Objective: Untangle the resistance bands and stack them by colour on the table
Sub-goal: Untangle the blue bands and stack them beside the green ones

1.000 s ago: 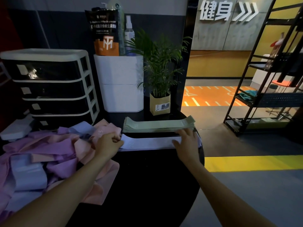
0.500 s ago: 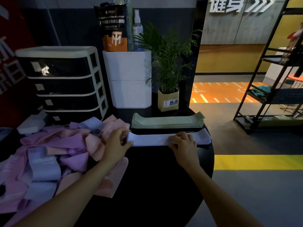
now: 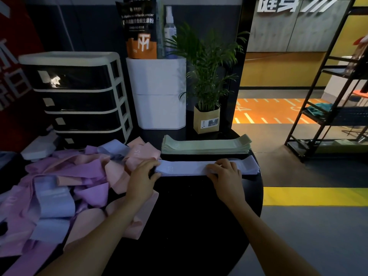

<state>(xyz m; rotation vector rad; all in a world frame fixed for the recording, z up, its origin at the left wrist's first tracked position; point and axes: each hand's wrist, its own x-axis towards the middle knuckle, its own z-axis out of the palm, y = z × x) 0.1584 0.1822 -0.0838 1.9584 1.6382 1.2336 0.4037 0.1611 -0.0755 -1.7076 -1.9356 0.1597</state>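
A pale blue resistance band (image 3: 187, 168) lies flat across the round black table (image 3: 199, 212). My left hand (image 3: 142, 174) pinches its left end. My right hand (image 3: 226, 173) presses down on its right half with fingers curled. Just behind it sits a neat stack of green bands (image 3: 205, 145). A tangled heap of pink, purple and blue bands (image 3: 65, 186) covers the table's left side, touching my left hand.
A black-and-white drawer unit (image 3: 79, 96) and a white cabinet (image 3: 159, 96) stand behind the heap. A potted plant (image 3: 207, 116) sits behind the green stack. The table edge curves off at the right, above the floor with a yellow stripe (image 3: 314, 196). A black shelf rack (image 3: 334, 96) stands right.
My right hand slid left along the blue band, from its right end to past its middle. My left hand stayed at the band's left end. The camera turned left.
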